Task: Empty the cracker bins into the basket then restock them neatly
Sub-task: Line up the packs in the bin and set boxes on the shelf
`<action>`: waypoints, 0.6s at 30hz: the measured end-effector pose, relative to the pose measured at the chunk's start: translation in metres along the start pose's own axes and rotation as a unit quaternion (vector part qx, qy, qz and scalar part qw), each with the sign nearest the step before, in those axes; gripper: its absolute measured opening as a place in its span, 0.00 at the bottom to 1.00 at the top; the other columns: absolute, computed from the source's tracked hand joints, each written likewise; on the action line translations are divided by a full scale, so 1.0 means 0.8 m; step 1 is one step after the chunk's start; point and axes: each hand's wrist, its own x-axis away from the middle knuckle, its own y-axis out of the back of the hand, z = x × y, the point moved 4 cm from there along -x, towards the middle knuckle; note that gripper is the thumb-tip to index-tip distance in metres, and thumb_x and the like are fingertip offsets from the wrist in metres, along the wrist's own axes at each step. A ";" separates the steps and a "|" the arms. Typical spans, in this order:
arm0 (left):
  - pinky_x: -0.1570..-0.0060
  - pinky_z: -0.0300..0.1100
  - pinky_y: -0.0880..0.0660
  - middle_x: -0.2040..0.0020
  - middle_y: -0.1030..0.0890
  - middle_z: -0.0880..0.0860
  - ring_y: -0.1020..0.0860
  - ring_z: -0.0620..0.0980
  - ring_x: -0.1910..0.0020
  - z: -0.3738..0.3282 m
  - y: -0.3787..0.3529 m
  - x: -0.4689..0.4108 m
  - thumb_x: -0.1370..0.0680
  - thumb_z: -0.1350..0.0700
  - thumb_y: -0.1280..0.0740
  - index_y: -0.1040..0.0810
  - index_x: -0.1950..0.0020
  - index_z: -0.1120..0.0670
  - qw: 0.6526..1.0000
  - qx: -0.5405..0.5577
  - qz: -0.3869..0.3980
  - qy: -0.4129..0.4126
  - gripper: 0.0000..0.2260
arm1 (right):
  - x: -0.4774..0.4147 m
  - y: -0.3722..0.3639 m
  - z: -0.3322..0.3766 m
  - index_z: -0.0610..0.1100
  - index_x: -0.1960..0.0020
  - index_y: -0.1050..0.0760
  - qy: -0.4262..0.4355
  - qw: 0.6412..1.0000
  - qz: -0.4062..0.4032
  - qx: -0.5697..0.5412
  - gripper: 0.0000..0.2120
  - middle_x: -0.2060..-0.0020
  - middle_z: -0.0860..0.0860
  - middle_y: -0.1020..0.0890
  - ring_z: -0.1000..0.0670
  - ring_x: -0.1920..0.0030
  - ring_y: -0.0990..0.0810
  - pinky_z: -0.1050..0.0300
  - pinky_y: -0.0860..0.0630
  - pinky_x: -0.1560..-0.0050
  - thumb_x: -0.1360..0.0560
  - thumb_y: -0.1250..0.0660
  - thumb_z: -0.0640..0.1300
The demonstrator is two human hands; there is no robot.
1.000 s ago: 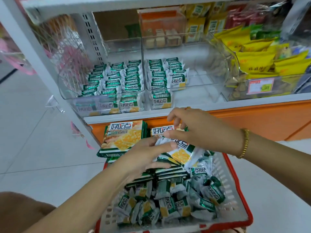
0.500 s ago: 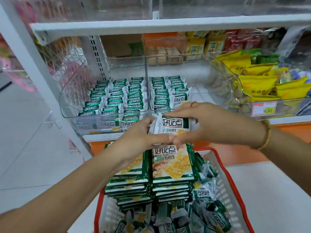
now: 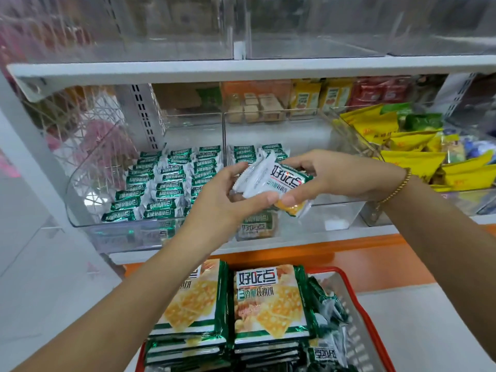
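Observation:
Both hands hold a small stack of cracker packets (image 3: 271, 181), white and green with a yellow cracker print, in front of the right clear bin (image 3: 335, 213). My left hand (image 3: 228, 202) pinches the stack from the left and below. My right hand (image 3: 330, 175) grips it from the right and above. The left clear bin (image 3: 88, 226) is filled with neat rows of green cracker packets (image 3: 166, 183). The right bin holds two short rows at its back left. Below, the red basket (image 3: 357, 304) carries two stacks of large cracker packs (image 3: 268, 302) and loose small packets.
A bin of yellow and green snack bags (image 3: 418, 154) stands to the right of the cracker bins. Clear empty bins (image 3: 308, 28) sit on the white shelf above. Boxed snacks (image 3: 257, 106) line the back of the shelf. White floor lies to the left.
Both hands have lifted the cracker packets out of the basket and up to the front of the right bin. The camera has tilted upward, showing the upper shelf.

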 end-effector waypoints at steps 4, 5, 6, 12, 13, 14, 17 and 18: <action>0.47 0.38 0.24 0.45 0.25 0.43 0.23 0.38 0.50 0.006 0.001 0.000 0.25 0.51 0.31 0.30 0.31 0.51 0.970 -0.233 -0.029 -0.063 0.23 | -0.022 0.033 -0.035 0.44 0.44 0.24 -0.043 0.997 -0.060 0.015 0.24 0.55 0.53 0.19 0.55 0.57 0.22 0.68 0.26 0.60 0.36 0.23 0.49; 0.43 0.40 0.26 0.45 0.23 0.44 0.23 0.41 0.47 0.007 -0.002 0.004 0.24 0.51 0.32 0.28 0.33 0.50 0.944 -0.316 -0.011 -0.092 0.19 | -0.027 0.040 -0.044 0.44 0.45 0.26 -0.058 0.993 -0.073 0.078 0.24 0.56 0.54 0.20 0.55 0.59 0.22 0.72 0.28 0.62 0.36 0.22 0.49; 0.42 0.40 0.28 0.43 0.22 0.45 0.24 0.43 0.45 0.009 -0.006 0.009 0.23 0.51 0.34 0.26 0.34 0.50 0.918 -0.380 0.008 -0.116 0.17 | -0.033 0.044 -0.052 0.45 0.45 0.27 -0.075 0.982 -0.078 0.153 0.24 0.57 0.55 0.21 0.57 0.60 0.23 0.74 0.30 0.65 0.36 0.21 0.49; 0.46 0.32 0.36 0.40 0.24 0.47 0.26 0.45 0.41 0.017 -0.008 0.013 0.21 0.53 0.37 0.26 0.34 0.50 0.882 -0.438 0.043 -0.166 0.15 | -0.075 0.016 -0.094 0.45 0.33 0.32 -0.111 0.926 0.006 0.360 0.32 0.40 0.49 0.25 0.49 0.45 0.28 0.62 0.36 0.54 0.33 0.23 0.49; 0.47 0.30 0.37 0.40 0.24 0.46 0.26 0.44 0.41 0.018 -0.006 0.012 0.21 0.52 0.37 0.26 0.34 0.49 0.881 -0.438 0.046 -0.170 0.15 | -0.080 0.011 -0.097 0.45 0.31 0.33 -0.110 0.922 0.010 0.370 0.32 0.38 0.48 0.26 0.47 0.42 0.28 0.62 0.36 0.53 0.31 0.24 0.49; 0.48 0.28 0.39 0.40 0.24 0.46 0.27 0.44 0.41 0.018 -0.005 0.011 0.21 0.52 0.38 0.26 0.34 0.49 0.881 -0.438 0.050 -0.174 0.15 | -0.085 0.007 -0.099 0.45 0.30 0.34 -0.109 0.918 0.007 0.381 0.32 0.38 0.47 0.26 0.47 0.40 0.28 0.61 0.35 0.51 0.31 0.25 0.48; 0.50 0.26 0.41 0.40 0.25 0.45 0.27 0.42 0.42 0.019 -0.002 0.011 0.20 0.52 0.38 0.26 0.34 0.48 0.879 -0.436 0.059 -0.182 0.15 | -0.099 -0.002 -0.107 0.47 0.29 0.35 -0.106 0.909 -0.017 0.402 0.34 0.37 0.45 0.27 0.45 0.38 0.29 0.57 0.31 0.44 0.31 0.25 0.48; 0.50 0.27 0.40 0.40 0.25 0.45 0.27 0.42 0.43 0.019 -0.002 0.011 0.20 0.52 0.38 0.26 0.34 0.48 0.879 -0.436 0.062 -0.184 0.15 | -0.102 -0.004 -0.110 0.47 0.30 0.35 -0.111 0.909 -0.027 0.402 0.35 0.37 0.44 0.27 0.44 0.39 0.28 0.55 0.30 0.43 0.32 0.24 0.49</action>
